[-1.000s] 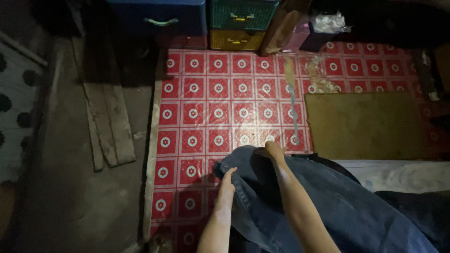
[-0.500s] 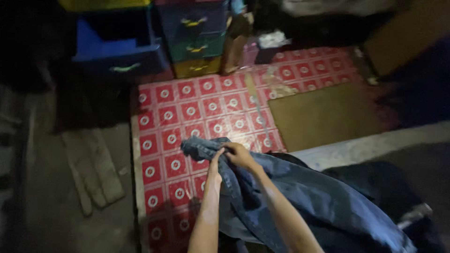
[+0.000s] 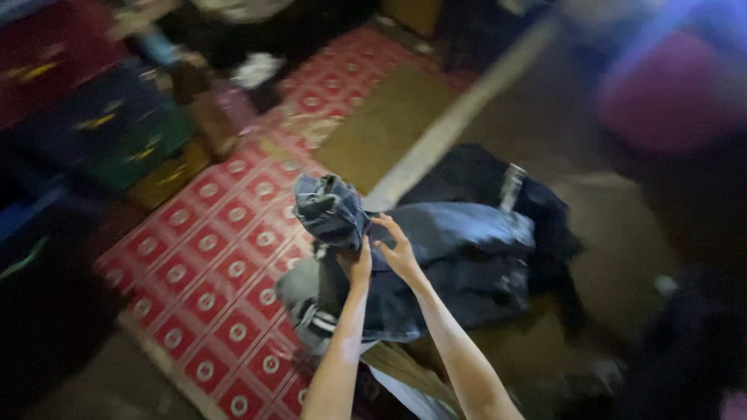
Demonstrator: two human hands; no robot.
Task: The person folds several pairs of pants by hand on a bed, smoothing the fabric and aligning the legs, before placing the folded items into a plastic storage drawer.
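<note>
Above the red patterned floor mat (image 3: 210,288), the left hand (image 3: 356,267) and right hand (image 3: 398,253) are lifting blue jeans (image 3: 436,264), fingers pinching the bunched denim to keep it raised.

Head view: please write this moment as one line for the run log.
left hand: grips blue jeans | right hand: grips jeans | jeans: bunched, lifted over red patterned mat | dark garment: lies behind jeans

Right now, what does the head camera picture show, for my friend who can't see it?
Two bare hands, left hand and right hand, lift bunched blue jeans above a pile of dark clothes on a red patterned floor mat. The picture is blurry.
</note>
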